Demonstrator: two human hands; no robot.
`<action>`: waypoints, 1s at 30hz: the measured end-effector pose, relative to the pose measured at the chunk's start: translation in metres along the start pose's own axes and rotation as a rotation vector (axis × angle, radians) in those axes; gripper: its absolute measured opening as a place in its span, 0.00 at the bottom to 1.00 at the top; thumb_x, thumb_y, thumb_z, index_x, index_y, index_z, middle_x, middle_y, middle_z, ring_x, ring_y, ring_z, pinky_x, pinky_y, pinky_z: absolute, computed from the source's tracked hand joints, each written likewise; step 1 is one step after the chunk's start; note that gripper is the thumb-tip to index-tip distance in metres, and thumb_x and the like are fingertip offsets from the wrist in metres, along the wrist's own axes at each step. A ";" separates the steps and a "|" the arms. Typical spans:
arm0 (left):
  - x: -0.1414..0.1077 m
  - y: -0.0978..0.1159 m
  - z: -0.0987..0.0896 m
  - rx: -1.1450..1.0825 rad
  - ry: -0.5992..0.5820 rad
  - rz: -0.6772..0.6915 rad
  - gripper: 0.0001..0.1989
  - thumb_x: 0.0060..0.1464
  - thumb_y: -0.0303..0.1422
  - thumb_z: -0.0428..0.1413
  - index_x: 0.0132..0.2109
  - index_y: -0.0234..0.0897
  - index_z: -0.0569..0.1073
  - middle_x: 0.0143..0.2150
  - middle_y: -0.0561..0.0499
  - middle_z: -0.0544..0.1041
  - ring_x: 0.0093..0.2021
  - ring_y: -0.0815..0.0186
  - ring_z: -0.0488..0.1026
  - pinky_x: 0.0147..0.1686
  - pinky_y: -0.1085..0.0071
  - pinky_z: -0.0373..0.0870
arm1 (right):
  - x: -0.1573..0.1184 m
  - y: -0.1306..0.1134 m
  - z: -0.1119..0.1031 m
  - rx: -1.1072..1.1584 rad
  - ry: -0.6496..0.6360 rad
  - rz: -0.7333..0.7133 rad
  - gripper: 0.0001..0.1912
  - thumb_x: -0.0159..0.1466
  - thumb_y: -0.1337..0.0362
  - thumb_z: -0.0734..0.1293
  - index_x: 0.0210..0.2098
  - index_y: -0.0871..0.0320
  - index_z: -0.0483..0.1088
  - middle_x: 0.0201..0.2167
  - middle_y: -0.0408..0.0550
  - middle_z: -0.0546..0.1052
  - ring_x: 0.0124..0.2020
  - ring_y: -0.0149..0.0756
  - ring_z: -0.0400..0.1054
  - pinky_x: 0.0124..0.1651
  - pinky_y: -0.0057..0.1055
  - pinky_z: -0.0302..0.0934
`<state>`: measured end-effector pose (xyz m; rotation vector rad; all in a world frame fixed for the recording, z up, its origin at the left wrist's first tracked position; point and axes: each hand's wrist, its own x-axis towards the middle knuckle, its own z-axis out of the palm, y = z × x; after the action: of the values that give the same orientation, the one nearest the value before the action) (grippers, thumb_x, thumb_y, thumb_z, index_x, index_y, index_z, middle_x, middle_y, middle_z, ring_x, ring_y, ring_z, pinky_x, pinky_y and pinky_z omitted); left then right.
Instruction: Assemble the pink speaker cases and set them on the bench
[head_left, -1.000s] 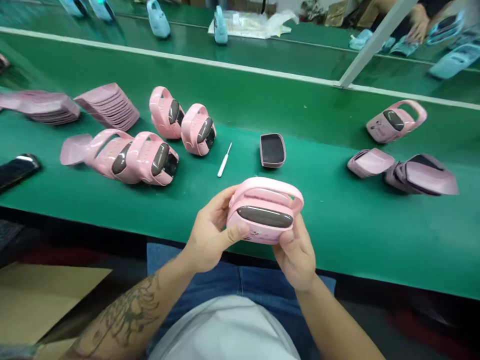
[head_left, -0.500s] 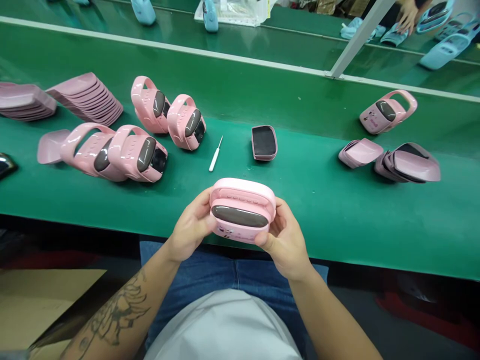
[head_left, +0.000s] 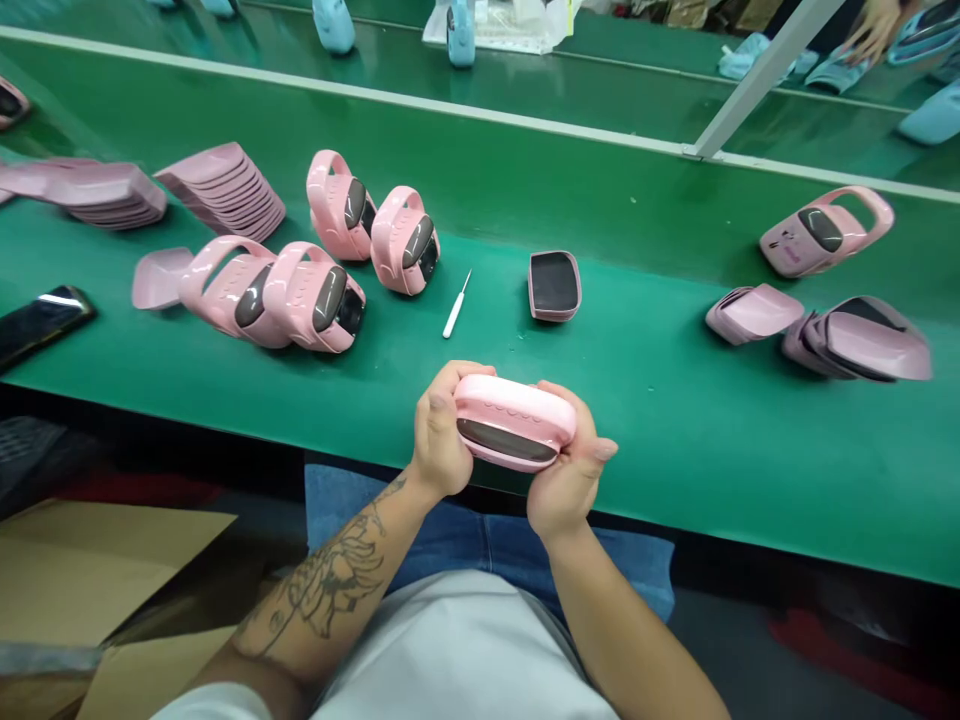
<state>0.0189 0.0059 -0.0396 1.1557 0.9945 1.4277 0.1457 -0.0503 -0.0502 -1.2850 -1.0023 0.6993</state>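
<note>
A pink plastic housing with a dark oval window is held between my two hands, just above the table's front edge. My left hand wraps its left end, thumb pointing up. Round the right end are the fingers of my right hand, its thumb stretched out to the right. Beyond them on the table lie a white-handled pointed tool and a mauve tray-like part with a dark inside. The underside of the held housing is hidden.
Several pink housings stand at the left, near stacked mauve covers and a black phone. At the right are another housing and more mauve parts. A person's hand shows beyond the metal post.
The held housing has tilted, so its printed front no longer shows. Both hands have shifted their grip, and my right thumb has lifted off the front. The whole view has shifted left.
</note>
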 end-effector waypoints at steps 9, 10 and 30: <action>0.000 -0.013 0.001 -0.020 0.075 -0.005 0.41 0.68 0.68 0.40 0.41 0.39 0.84 0.39 0.42 0.80 0.42 0.53 0.79 0.44 0.56 0.76 | 0.010 0.011 0.006 -0.109 0.084 -0.330 0.40 0.74 0.32 0.52 0.51 0.57 0.81 0.47 0.59 0.84 0.49 0.54 0.80 0.52 0.53 0.74; -0.002 -0.014 0.001 -0.020 0.081 0.015 0.40 0.69 0.66 0.41 0.41 0.39 0.84 0.39 0.42 0.80 0.43 0.53 0.79 0.44 0.56 0.76 | 0.010 0.012 0.005 -0.116 0.083 -0.335 0.40 0.74 0.31 0.52 0.50 0.57 0.81 0.46 0.58 0.85 0.49 0.54 0.80 0.51 0.53 0.74; -0.012 -0.005 0.009 -0.088 0.163 -0.069 0.43 0.64 0.69 0.43 0.34 0.37 0.85 0.34 0.43 0.77 0.38 0.55 0.76 0.40 0.59 0.74 | -0.008 0.008 0.003 -0.030 0.117 -0.041 0.43 0.68 0.26 0.50 0.46 0.52 0.80 0.48 0.59 0.80 0.55 0.61 0.77 0.61 0.60 0.69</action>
<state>0.0293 -0.0051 -0.0441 0.9436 1.0633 1.5133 0.1410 -0.0546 -0.0597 -1.3123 -0.9444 0.5729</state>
